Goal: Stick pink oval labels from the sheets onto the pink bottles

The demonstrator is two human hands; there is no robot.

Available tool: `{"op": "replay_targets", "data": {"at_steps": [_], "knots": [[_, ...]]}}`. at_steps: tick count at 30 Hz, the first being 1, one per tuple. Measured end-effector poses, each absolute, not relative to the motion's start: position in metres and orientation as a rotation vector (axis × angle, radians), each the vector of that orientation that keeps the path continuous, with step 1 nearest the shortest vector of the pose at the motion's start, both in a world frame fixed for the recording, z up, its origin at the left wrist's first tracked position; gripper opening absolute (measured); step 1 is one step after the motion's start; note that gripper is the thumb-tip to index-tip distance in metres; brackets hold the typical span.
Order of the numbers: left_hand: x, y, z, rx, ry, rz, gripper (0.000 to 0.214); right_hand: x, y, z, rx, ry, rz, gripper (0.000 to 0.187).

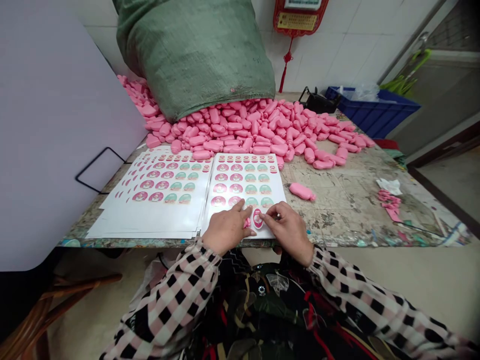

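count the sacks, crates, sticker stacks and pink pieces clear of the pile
sack: 1
crate: 1
sticker stacks: 2
lone pink piece: 1
held piece: 1
total: 6

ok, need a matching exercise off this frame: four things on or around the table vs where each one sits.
Things:
1. large green woven sack
2. blue plastic crate
3. single pink plastic piece
4. right-hand white sticker sheet

Places:
A. under the left hand and right hand, nearest the camera
B. far right, at the back
C. alone on the bare tabletop, right of the sheets
D. resting on the heap of pink pieces

Pairs: 1-D, 2-B, 3-C, 4-A.
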State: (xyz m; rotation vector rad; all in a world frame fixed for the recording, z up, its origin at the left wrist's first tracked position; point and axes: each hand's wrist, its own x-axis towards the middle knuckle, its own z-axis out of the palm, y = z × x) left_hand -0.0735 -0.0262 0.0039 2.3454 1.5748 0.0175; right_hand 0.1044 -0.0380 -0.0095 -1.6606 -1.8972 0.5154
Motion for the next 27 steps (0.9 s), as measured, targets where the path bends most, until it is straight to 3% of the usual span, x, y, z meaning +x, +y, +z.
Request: {"op": "replay_targets", "data": {"at_steps": [5, 8, 11, 16, 27], "knots": [[-0.083, -0.034, 0.004, 2.102, 1.520, 0.350, 0.056, 0.115, -0.030, -0.016, -1.584, -1.661, 0.682, 0.029], [-0.087, -0.039, 0.009, 1.626, 1.507, 0.780, 0.051, 0.119, -0.026, -0.018, -1.510, -1.492, 0.869, 0.030], [-0.082, -0.042, 0.016, 1.039, 1.204, 1.039, 0.056, 0.114, -0.026, -0.007, -1.412, -1.378, 1.002, 0.030], [-0.061, -0.037, 0.017, 0.450, 0.795, 1.051, 0.055, 0.096, -0.032, 0.015, -1.254, -1.409, 1.078, 0.027], [-0.043, -0.034, 0.011, 0.425, 0.774, 1.009, 0.062, 0.092, -0.040, 0.016, -1.235, -1.482, 1.101, 0.025]]}}
